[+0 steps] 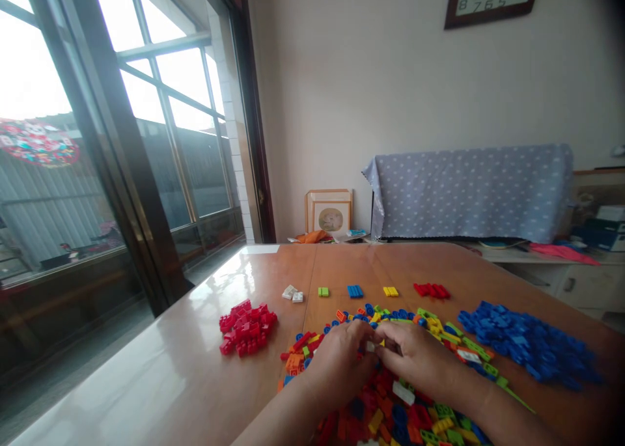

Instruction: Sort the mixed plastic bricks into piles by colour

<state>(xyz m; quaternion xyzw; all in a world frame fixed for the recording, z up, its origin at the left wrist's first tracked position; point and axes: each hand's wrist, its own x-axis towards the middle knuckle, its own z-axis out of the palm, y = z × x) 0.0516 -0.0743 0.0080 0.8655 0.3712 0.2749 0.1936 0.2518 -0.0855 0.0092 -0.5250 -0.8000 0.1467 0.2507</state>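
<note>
Over a wide pile of mixed toy bricks point(375, 422) my left hand point(344, 361) and my right hand point(413, 351) meet, fingertips nearly touching. A small white piece point(370, 346) shows between the fingers of both hands, which are curled and pinched around it. Its full shape is hidden by the fingers. Bricks in red, blue, green, yellow, orange and white lie under and around both hands. Another white brick point(403, 392) rests on the pile below my right hand.
A red brick heap point(248, 327) lies left, a blue heap point(530, 342) right. Behind the pile sit small groups: white point(293, 293), green point(323, 292), blue point(355, 292), yellow point(390, 291) and red point(431, 291). The wooden table point(185, 368) reaches toward a cloth-covered object point(469, 195).
</note>
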